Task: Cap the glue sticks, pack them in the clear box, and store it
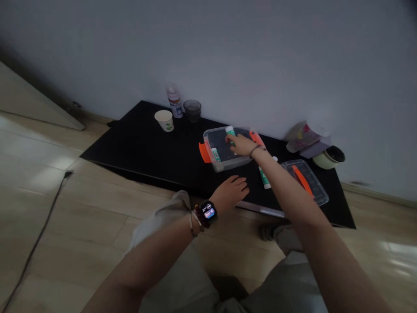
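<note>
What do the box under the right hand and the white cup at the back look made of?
Box: clear, glossy plastic, since its contents show through the walls; orange clips look plastic too. Cup: probably paper, matte white with a small green print, though dim light leaves that open.

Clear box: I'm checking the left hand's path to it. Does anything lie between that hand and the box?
Nothing visible does. Only bare black surface separates the left hand from the near wall of the clear box. A loose glue stick lies off to the right, outside that line.
</note>
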Demonstrator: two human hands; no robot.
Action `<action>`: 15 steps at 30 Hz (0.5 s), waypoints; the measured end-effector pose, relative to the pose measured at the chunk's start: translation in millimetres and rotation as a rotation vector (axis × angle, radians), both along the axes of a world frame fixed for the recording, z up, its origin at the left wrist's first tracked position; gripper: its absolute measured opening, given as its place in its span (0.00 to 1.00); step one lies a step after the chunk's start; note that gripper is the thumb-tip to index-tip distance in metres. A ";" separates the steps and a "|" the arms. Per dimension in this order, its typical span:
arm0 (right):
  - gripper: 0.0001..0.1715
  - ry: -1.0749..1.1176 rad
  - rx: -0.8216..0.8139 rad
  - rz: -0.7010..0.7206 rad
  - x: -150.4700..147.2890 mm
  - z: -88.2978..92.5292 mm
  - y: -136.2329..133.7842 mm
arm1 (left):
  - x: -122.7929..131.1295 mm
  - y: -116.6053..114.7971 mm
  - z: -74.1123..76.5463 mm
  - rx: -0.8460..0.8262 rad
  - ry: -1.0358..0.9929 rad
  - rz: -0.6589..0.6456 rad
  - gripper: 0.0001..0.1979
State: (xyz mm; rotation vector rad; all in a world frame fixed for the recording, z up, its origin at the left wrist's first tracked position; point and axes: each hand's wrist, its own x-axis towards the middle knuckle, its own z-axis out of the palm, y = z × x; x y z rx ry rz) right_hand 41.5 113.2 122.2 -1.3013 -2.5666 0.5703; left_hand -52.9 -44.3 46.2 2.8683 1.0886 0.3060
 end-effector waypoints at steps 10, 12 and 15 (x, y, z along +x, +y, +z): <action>0.28 0.321 -0.168 -0.147 143.0 -12.5 -114.9 | 14.6 -6.7 20.6 0.165 -0.311 0.284 0.30; 0.21 0.442 -0.210 -0.180 141.9 -28.4 -133.0 | 21.5 -8.3 14.0 0.090 -0.291 0.223 0.28; 0.17 0.484 -0.208 -0.226 134.9 -36.8 -151.3 | 30.8 -12.1 3.8 -0.143 -0.283 0.195 0.23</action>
